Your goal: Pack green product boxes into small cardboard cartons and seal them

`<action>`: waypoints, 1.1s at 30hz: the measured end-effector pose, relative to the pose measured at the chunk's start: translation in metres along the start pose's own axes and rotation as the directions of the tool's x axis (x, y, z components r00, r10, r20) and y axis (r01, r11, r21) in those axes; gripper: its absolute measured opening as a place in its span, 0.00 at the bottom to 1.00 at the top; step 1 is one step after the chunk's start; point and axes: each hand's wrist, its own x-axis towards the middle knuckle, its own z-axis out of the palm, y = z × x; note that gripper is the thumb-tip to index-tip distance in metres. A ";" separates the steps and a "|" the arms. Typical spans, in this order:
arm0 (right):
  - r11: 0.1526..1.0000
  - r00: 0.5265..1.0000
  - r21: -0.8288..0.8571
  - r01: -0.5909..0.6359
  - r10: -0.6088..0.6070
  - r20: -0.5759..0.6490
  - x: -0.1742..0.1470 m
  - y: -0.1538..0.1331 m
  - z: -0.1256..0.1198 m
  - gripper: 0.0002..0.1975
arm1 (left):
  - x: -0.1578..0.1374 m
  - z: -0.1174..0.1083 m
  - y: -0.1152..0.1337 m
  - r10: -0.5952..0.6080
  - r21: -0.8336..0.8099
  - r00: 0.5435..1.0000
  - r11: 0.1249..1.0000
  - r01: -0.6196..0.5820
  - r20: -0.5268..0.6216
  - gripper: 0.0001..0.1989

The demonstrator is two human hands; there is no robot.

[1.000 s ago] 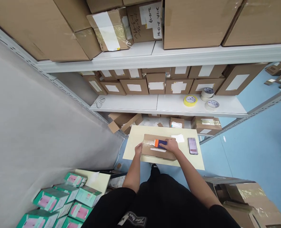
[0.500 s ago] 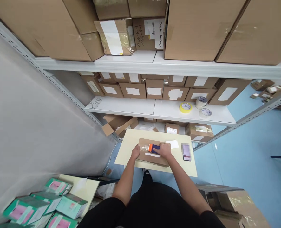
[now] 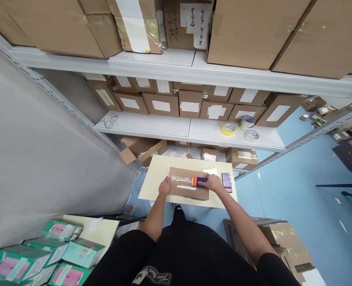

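Note:
A closed cardboard box [image 3: 183,192] lies flat on a small cream table [image 3: 152,178]. My right hand [image 3: 213,182] grips an orange and dark blue tape dispenser [image 3: 198,182] near the right part of the box top. A shiny strip of clear tape [image 3: 180,179] runs along the top from the box's left edge to the dispenser. My left hand [image 3: 164,186] presses round the left edge of the box, its fingers partly hidden. A white strip [image 3: 186,187] shows on the box in front of the tape.
A phone [image 3: 227,182] and white paper [image 3: 210,171] lie on the table. Behind, a shelf [image 3: 164,124] bears labelled boxes and tape rolls, including a yellow one [image 3: 228,128]. Green boxes [image 3: 83,252] stand at lower left; a large carton [image 3: 286,238] at lower right.
My right hand has moved the tape dispenser rightward over the box, and the strip of tape behind it is longer. My left hand stays at the box's left edge. The view has shifted slightly.

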 end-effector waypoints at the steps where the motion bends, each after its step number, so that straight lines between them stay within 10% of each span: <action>1: 1.000 1.000 -0.012 -0.013 0.013 0.004 -0.003 0.012 -0.002 0.33 | 0.001 0.000 -0.001 0.003 0.001 1.000 1.000 -0.003 0.004 0.31; 9: 0.980 0.979 -0.039 -0.197 0.199 0.040 -0.048 0.120 -0.010 0.32 | 0.007 -0.004 -0.003 0.046 0.091 0.999 0.995 -0.048 0.021 0.33; 15: 0.967 0.968 0.045 -0.250 0.249 0.030 -0.067 0.112 0.000 0.31 | 0.019 -0.011 -0.012 0.053 0.137 0.997 0.989 -0.059 0.048 0.32; 22: 0.950 0.975 0.230 -0.211 0.222 -0.027 -0.065 0.035 0.002 0.28 | 0.047 -0.052 -0.040 -0.008 0.012 0.996 1.000 0.007 0.093 0.29; 33: 0.963 0.989 0.252 -0.094 0.119 -0.086 -0.010 -0.204 -0.023 0.30 | 0.083 -0.173 -0.043 0.041 -0.039 0.998 0.998 -0.039 0.054 0.26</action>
